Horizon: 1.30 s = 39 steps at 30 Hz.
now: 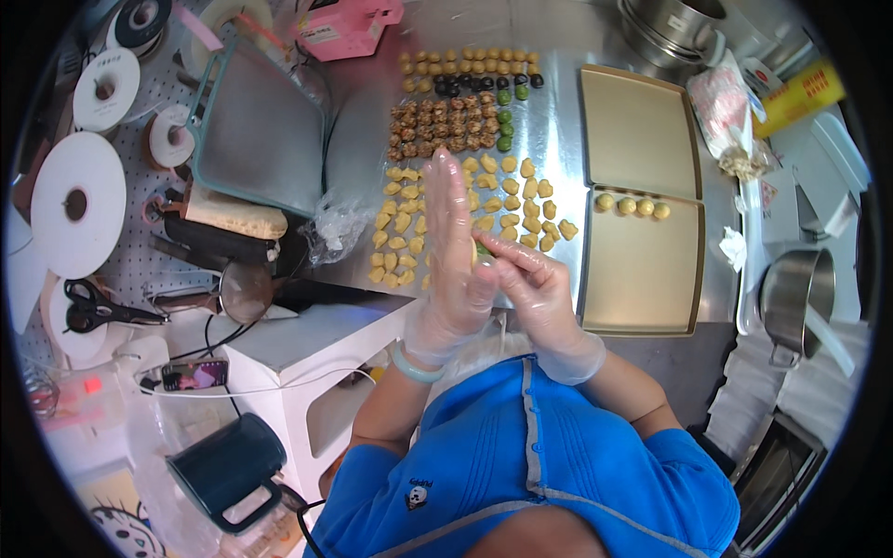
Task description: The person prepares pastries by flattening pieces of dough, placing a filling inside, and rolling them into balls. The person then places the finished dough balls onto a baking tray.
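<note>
Both my hands wear clear plastic gloves. My left hand [457,258] is held edge-up with its fingers straight, a flattened piece of yellow dough [474,252] against its palm. A green filling ball [483,249] shows beside that dough, partly hidden by fingers. My right hand [541,282] meets the left, its fingertips bent around the dough and the green ball. Beneath and beyond them, rows of loose yellow dough pieces [530,188] lie on the steel worktop [558,125]. Farther back are brown nutty clusters [441,125], green balls [504,130], black balls [486,84] and yellow balls [494,54].
Right of my hands, two gold baking trays [642,279] [638,125] lie end to end; the nearer carries several filled-looking balls [626,206]. Leftward stand a teal-rimmed board [261,122] and crumpled plastic film [340,227]. A steel pot [795,296] is far right.
</note>
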Each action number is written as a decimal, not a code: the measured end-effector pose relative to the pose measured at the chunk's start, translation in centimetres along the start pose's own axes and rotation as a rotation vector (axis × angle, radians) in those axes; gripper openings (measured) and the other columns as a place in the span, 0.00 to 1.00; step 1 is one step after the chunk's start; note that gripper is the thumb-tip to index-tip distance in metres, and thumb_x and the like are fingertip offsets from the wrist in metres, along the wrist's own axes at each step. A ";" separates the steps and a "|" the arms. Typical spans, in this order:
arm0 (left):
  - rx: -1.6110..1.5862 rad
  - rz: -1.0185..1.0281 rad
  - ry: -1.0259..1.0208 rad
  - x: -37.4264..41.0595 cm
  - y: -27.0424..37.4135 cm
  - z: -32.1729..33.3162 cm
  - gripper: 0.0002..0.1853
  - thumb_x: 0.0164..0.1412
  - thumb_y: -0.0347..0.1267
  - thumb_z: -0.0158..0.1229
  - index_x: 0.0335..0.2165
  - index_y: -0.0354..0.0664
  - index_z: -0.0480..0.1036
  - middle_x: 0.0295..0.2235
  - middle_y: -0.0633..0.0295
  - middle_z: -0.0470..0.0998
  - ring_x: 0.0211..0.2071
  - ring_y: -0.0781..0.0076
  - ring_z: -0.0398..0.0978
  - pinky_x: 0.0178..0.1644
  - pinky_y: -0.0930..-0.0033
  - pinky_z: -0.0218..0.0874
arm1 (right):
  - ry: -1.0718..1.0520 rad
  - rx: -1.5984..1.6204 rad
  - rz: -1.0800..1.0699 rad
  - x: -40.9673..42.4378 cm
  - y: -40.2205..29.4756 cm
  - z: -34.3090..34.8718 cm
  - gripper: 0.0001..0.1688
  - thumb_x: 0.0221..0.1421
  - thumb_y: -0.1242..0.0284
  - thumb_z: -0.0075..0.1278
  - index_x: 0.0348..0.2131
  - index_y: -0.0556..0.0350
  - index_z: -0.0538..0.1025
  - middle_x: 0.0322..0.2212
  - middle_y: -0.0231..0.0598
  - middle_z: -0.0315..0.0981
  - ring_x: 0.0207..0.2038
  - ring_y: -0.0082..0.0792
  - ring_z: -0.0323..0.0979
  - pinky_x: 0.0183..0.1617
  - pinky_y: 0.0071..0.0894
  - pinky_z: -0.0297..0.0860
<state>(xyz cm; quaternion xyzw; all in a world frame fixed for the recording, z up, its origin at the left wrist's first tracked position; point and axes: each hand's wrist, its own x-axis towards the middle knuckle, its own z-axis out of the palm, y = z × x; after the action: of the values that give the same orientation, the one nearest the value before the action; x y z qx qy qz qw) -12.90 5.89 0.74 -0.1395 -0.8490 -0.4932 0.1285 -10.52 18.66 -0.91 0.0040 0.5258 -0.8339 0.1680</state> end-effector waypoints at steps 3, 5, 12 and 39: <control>0.501 0.161 -0.112 0.1 0.9 -0.1 0.55 0.52 0.71 0.22 0.61 0.36 0.50 0.63 0.44 0.44 0.64 0.40 0.35 0.64 0.43 0.23 | -0.063 0.280 0.217 -0.7 -0.4 -1.0 0.25 0.61 0.62 0.46 0.49 0.64 0.70 0.39 0.39 0.73 0.41 0.24 0.70 0.44 0.23 0.69; 0.764 0.255 -0.285 0.1 1.6 -0.8 0.57 0.50 0.72 0.23 0.60 0.35 0.53 0.63 0.44 0.46 0.64 0.39 0.36 0.63 0.40 0.23 | -0.138 0.438 0.273 -0.7 -0.1 -1.4 0.25 0.60 0.63 0.48 0.50 0.65 0.68 0.39 0.39 0.72 0.40 0.24 0.70 0.44 0.23 0.69; 0.281 0.154 -0.294 -1.5 1.1 -2.0 0.61 0.44 0.73 0.39 0.60 0.31 0.50 0.62 0.42 0.46 0.63 0.36 0.37 0.62 0.38 0.21 | -0.262 0.259 0.262 -0.7 1.2 -0.8 0.28 0.55 0.69 0.54 0.51 0.68 0.65 0.42 0.41 0.71 0.43 0.27 0.71 0.48 0.24 0.69; 0.457 0.429 0.099 -6.2 -1.4 -4.1 0.24 0.56 0.46 0.56 0.44 0.43 0.66 0.45 0.53 0.74 0.47 0.54 0.71 0.52 0.54 0.58 | -0.161 0.397 0.422 -1.3 0.2 2.4 0.21 0.59 0.69 0.49 0.47 0.69 0.69 0.42 0.46 0.69 0.46 0.33 0.70 0.50 0.27 0.68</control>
<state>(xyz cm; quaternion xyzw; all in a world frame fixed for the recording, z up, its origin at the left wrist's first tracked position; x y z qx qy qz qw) -7.35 0.97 -0.59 -0.2587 -0.8819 -0.2573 0.2986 -8.81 16.86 0.26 0.0798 0.3249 -0.8647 0.3748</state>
